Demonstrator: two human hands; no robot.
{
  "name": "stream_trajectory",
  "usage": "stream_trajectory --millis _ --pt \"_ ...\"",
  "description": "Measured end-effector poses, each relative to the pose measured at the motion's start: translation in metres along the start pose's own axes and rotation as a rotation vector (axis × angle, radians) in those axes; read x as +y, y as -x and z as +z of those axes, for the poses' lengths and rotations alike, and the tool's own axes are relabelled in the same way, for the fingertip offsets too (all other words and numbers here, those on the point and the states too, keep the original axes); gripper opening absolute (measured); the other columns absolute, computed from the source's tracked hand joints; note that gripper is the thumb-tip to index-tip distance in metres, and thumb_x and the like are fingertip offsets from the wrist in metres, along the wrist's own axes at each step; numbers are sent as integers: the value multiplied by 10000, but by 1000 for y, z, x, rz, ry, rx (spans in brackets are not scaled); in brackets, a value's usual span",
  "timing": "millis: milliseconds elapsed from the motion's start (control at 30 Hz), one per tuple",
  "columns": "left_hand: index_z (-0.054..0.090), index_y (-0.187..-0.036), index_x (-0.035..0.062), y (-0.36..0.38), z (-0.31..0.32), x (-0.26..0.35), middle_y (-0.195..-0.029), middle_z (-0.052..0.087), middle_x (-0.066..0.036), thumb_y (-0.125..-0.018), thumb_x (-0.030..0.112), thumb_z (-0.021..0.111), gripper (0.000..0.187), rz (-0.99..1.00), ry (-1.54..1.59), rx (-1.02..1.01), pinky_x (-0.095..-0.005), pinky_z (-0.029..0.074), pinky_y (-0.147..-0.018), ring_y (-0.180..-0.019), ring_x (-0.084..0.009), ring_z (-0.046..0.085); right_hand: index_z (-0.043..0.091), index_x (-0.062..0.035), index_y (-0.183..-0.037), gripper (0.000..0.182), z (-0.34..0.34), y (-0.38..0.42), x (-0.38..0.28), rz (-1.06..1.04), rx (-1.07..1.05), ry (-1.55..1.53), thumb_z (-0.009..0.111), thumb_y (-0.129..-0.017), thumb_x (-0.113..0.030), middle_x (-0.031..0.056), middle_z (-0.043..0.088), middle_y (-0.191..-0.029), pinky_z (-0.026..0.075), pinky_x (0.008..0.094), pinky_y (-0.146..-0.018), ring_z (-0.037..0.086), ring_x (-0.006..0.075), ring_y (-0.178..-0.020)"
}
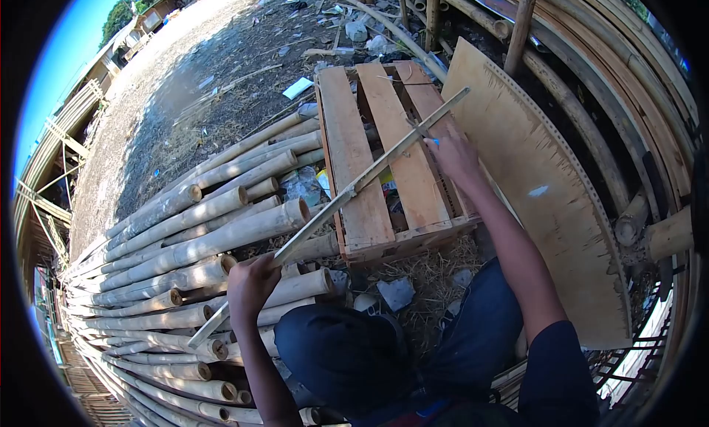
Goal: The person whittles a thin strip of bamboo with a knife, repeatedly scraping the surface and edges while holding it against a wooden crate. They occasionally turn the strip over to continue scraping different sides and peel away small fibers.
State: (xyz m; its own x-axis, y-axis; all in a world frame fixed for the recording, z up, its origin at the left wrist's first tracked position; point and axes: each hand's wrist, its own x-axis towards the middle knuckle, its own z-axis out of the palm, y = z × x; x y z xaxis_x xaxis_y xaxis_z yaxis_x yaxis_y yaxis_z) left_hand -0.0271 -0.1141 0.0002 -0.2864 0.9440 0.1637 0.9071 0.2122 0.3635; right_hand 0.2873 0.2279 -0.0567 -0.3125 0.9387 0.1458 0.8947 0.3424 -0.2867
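A long, thin bamboo strip (317, 219) runs slantwise over a slatted wooden crate (354, 157), from lower left to upper right. Near its lower end my left hand (252, 287) is closed round it, with the tip sticking out below the fist. My right hand (452, 155) is at the crate's right side, just below the strip's upper part. Its fingers are closed on a tool with a blue part, which meets the strip; most of the tool is hidden by the hand.
Bamboo poles (199, 250) lie piled on the left. A curved plywood sheet (546, 183) leans on the right, before stacked long boards and a bamboo rail (569, 106). Stones (396, 293) and straw lie by my knees. Litter covers the ground beyond the crate.
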Motion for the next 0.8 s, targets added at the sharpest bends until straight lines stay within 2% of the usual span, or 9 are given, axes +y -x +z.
stream_trajectory --millis 100,200,267,367,500,533,600,667,800 --pt "701 -1014 61 -4 -2 6 -795 681 -152 -759 180 724 282 0 -28 -33 -406 530 -660 -720 -326 671 703 5 -760 586 13 -14 12 97 22 -7 465 -966 -490 239 678 -792 528 504 -691 680 393 -757" --pt "699 -1010 58 -6 -1 0 -787 676 -158 -762 184 721 279 -42 1 -57 -410 533 -684 -733 -327 668 718 -22 -780 600 31 -5 6 -197 262 157 442 -964 -522 218 677 -737 529 506 -669 681 391 -724" --pt "692 -997 69 -6 -2 3 -778 667 -148 -768 192 716 262 -92 44 -71 -433 518 -707 -778 -338 657 727 -24 -819 587 8 -17 24 134 57 40 443 -963 -517 233 685 -805 533 497 -717 684 393 -788" --pt "684 -1000 78 -11 1 3 -805 679 -141 -768 195 720 263 -103 -60 -92 -454 509 -742 -871 -346 655 732 -34 -856 564 19 -17 13 158 38 60 452 -959 -512 236 689 -843 532 497 -740 683 395 -825" --pt "534 -1222 122 -36 -17 29 -956 677 -143 -763 227 735 512 -175 -168 -327 -473 499 -797 -982 -369 629 721 -44 -909 527 25 -20 15 183 53 86 465 -953 -502 219 695 -853 535 502 -739 681 396 -833" --pt "419 -1332 162 -41 -12 24 -1067 651 -168 -725 293 776 716 -72 -90 -321 -467 501 -837 -1035 -378 616 721 -44 -909 527 32 -21 18 174 62 82 465 -953 -502 219 695 -853 535 502 -739 681 396 -833" --pt "383 -1373 182 -61 3 32 -1121 630 -196 -690 368 805 824 41 -123 -242 -450 503 -873 -1070 -384 609 725 -39 -823 516 45 -22 22 130 203 103 504 -939 -491 193 698 -769 553 466 -637 702 354 -717" --pt "340 -1423 155 -99 13 45 -1172 623 -220 -724 364 807 866 -9 9 -402 -477 443 -976 -1157 -409 564 724 -35 -824 514 43 -21 21 120 193 98 506 -936 -487 194 697 -767 553 469 -639 701 356 -717" --pt "389 -1367 22 -154 52 38 -1100 647 -232 -780 350 784 780 -18 6 -632 -457 520 -904 -1044 -363 644 723 -29 -832 507 39 -20 19 143 185 87 506 -933 -476 200 697 -784 551 482 -663 698 361 -739"
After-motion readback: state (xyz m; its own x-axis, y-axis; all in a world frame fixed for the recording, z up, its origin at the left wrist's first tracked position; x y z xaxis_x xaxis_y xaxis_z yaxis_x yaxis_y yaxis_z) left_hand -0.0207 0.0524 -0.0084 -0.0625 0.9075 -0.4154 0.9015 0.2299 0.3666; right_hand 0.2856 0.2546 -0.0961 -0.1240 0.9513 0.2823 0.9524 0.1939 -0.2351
